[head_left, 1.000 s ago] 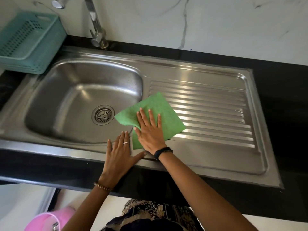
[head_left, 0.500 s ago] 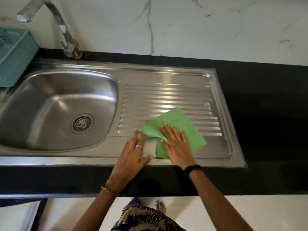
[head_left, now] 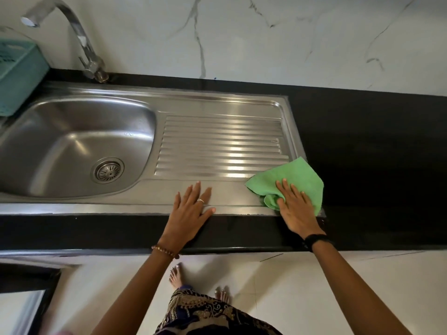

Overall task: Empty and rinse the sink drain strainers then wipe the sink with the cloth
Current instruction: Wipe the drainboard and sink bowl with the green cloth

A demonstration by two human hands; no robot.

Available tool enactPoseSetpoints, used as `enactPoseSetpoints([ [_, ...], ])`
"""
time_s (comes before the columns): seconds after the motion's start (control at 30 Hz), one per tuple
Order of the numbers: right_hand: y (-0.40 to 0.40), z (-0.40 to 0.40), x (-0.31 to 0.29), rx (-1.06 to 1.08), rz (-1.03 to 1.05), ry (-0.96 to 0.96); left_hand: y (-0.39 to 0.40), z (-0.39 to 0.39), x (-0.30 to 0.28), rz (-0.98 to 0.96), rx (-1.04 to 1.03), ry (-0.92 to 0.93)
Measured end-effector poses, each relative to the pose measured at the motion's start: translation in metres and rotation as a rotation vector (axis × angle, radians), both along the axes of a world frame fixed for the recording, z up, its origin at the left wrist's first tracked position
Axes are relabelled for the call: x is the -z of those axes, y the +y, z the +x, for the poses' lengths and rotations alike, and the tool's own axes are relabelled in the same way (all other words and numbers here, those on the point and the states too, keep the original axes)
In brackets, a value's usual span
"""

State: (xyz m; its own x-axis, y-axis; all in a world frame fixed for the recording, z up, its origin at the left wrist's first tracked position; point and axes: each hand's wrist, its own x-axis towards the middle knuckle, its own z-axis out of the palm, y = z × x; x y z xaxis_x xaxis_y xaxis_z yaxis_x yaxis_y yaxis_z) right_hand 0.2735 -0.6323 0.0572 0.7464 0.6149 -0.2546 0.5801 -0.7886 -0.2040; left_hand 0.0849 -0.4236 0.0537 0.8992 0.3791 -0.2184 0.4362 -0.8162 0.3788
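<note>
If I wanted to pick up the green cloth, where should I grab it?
Probably the far corner of the green cloth, coming from above. It lies flat and bare there, overlapping the black counter, while the right hand presses the near, bunched part. Pinch and lift.

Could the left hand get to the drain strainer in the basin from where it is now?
Probably yes: the left hand lies flat and empty on the sink's front rim, and nothing stands between it and the strainer.

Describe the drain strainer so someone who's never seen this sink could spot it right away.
Start at the steel sink set in the black countertop. Its basin is at the left, below the faucet. The drain strainer is the round slotted disc in the basin floor, the only thing there.
</note>
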Motion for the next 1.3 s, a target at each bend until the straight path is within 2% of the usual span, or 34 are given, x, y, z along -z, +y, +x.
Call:
enactPoseSetpoints([
  [0.13,0.011,-0.022,-0.002,-0.029,-0.008,0.004,0.020,-0.022,0.003,0.111,-0.042,0.044],
  [0.27,0.071,-0.034,-0.005,-0.100,0.040,0.066,0.042,-0.042,0.000,0.183,-0.125,0.086],
  [0.43,0.151,-0.081,0.008,-0.326,0.079,0.063,0.066,-0.071,-0.003,0.084,-0.314,0.032],
  [0.67,0.257,-0.140,0.006,-0.636,0.090,0.126,0.078,-0.095,0.003,0.073,-0.473,-0.028],
  [0.83,0.212,-0.126,0.009,-0.705,0.109,0.210,0.073,-0.092,0.000,0.059,-0.422,-0.063],
  [0.93,0.161,-0.100,0.010,-0.560,0.123,0.180,0.062,-0.073,0.000,0.049,-0.371,-0.048],
  [1.13,0.040,-0.022,0.000,-0.216,0.023,0.088,0.024,-0.028,0.005,0.044,-0.174,-0.023],
  [1.3,-0.021,-0.006,-0.009,-0.030,0.023,0.080,0.015,-0.026,0.008,0.080,-0.152,-0.001],
])
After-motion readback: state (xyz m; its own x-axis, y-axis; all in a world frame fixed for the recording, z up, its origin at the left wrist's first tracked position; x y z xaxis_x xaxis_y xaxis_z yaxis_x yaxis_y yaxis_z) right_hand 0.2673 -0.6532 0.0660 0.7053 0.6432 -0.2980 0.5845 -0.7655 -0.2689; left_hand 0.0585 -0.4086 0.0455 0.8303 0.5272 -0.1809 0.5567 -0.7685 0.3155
